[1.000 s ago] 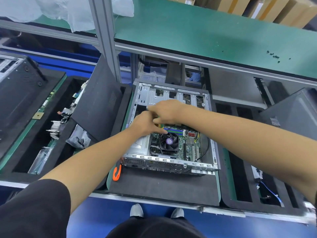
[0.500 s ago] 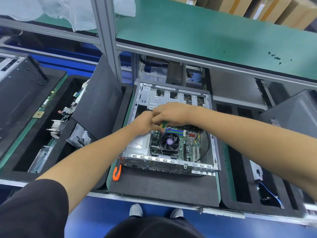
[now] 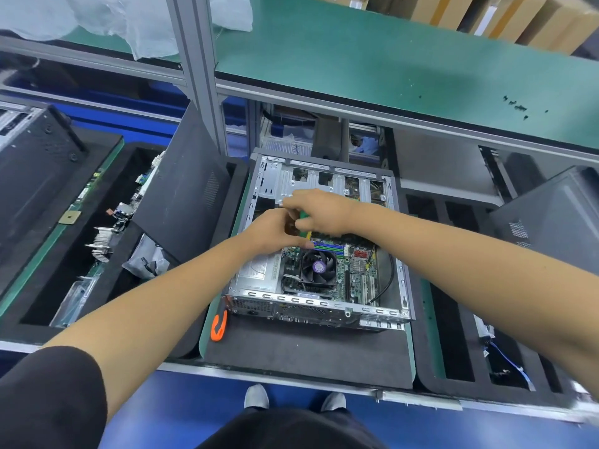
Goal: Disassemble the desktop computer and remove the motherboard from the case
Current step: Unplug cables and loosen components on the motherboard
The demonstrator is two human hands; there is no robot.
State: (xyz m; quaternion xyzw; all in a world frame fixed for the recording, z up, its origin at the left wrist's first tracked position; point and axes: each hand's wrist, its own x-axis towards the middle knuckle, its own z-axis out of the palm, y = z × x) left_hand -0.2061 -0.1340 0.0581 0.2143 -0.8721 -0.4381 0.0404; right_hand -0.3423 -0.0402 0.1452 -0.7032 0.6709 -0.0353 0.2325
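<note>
The open desktop case (image 3: 311, 303) lies on a black mat (image 3: 308, 351). Inside it is the green motherboard (image 3: 356, 273) with a black CPU fan (image 3: 319, 266) and coloured memory slots (image 3: 329, 246). Both my hands meet above those slots. My right hand (image 3: 324, 210) pinches a narrow green memory module (image 3: 303, 217) from above. My left hand (image 3: 275, 231) has its fingers curled against the module's lower part and its thumb lies by the slots. The hands hide most of the module.
An orange-handled tool (image 3: 218, 325) lies by the case's front left corner. A black side panel (image 3: 181, 189) leans at the left beside a tray of removed parts (image 3: 103, 241). Another black case (image 3: 551, 215) stands at the right. Small screws (image 3: 515, 106) lie on the green shelf above.
Both hands have stayed together over the memory slots and risen slightly. The green module now shows between them, lifted above the slots.
</note>
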